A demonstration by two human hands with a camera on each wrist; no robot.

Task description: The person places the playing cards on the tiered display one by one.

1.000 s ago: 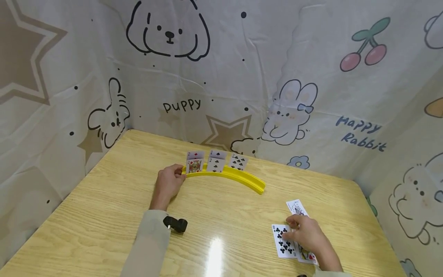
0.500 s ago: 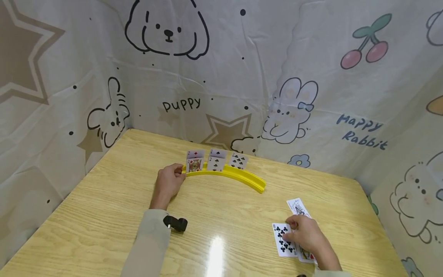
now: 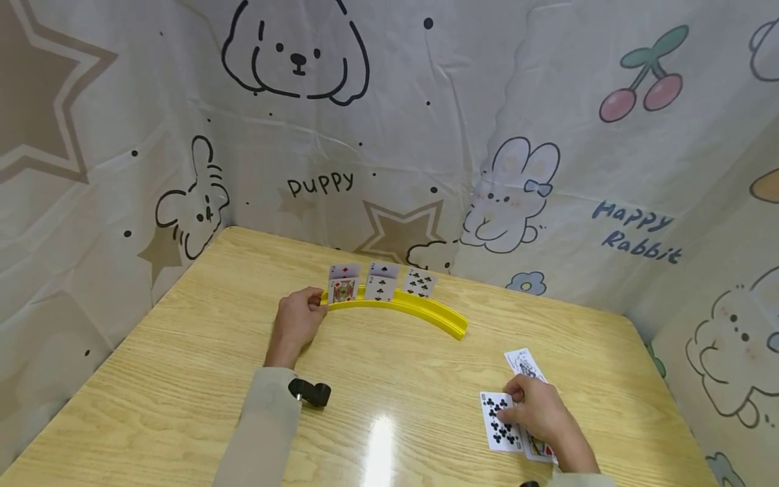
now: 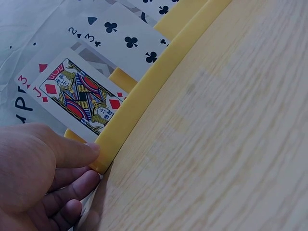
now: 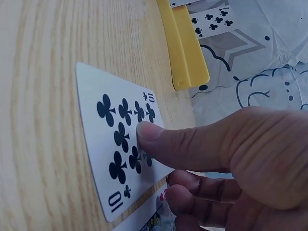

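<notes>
The yellow rack is pinched at nine o'clock by the left hand; at half past four from it, the ten of clubs is pinched by the right hand. The adjoining face card might be dragged if snagged.

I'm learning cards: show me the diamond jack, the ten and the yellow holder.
Diamond jack [image 4: 82, 96]: left wrist view, printed middle.
Ten [image 5: 121, 144]: right wrist view, card's middle.
Yellow holder [image 3: 429, 311]: head view, right half.
</notes>
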